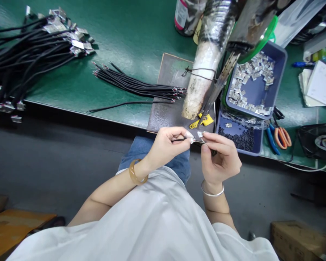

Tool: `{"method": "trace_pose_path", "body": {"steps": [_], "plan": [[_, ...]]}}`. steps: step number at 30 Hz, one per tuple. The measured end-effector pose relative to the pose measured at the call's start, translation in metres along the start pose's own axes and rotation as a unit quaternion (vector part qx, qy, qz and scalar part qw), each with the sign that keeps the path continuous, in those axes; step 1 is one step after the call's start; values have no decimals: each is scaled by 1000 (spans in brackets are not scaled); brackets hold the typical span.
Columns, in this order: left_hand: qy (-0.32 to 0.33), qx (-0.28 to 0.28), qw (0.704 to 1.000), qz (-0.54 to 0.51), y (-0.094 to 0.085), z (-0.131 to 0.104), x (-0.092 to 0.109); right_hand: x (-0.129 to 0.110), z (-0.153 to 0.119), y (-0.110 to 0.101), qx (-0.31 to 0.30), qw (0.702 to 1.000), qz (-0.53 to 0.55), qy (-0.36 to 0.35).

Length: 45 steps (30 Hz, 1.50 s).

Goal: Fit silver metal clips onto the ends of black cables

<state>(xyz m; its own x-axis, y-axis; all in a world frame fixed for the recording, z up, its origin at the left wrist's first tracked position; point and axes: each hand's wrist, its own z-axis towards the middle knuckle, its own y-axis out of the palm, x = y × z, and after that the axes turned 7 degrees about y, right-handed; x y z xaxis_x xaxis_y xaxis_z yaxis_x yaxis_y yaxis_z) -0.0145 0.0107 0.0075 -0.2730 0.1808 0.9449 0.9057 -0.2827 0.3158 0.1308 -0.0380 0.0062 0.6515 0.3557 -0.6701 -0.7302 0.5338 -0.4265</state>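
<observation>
My left hand pinches a thin black cable near its stripped end, just in front of the bench edge. White wrapping covers its fingertips. Facing it, my right hand is closed at the fingertips around a small silver metal connector. A narrow gap separates the cable end from the connector. Behind both hands, a yellow-marked metal tip of a bench fixture points down beside a thick white-wrapped tube. More black cables with stripped ends lie on a dark board and the green bench.
A blue bin of silver connectors overlaps a lower bin with small black pieces. Orange-and-blue-handled tools lie to the right. Cables with connectors fitted are heaped at left. A bottle stands behind; cardboard boxes sit below.
</observation>
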Motion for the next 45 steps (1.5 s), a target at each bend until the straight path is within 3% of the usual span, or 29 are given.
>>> {"method": "trace_pose_path", "body": {"steps": [8,18,26,33,40,45], "plan": [[30,0,999,-33,-3,3,3,7,-3,2,-8,992,77,98],[24,17,999,14,0,10,4,15,-4,3,-16,996,-62,-56],[52,57,996,51,4,14,1,16,0,5,-47,999,-21,11],[49,73,996,30,7,17,2,18,6,6,-38,999,-22,6],[80,84,991,72,6,16,1,12,12,6,-31,999,-7,5],[76,62,991,94,4,15,0,13,11,5,-28,999,-32,-2]]}}
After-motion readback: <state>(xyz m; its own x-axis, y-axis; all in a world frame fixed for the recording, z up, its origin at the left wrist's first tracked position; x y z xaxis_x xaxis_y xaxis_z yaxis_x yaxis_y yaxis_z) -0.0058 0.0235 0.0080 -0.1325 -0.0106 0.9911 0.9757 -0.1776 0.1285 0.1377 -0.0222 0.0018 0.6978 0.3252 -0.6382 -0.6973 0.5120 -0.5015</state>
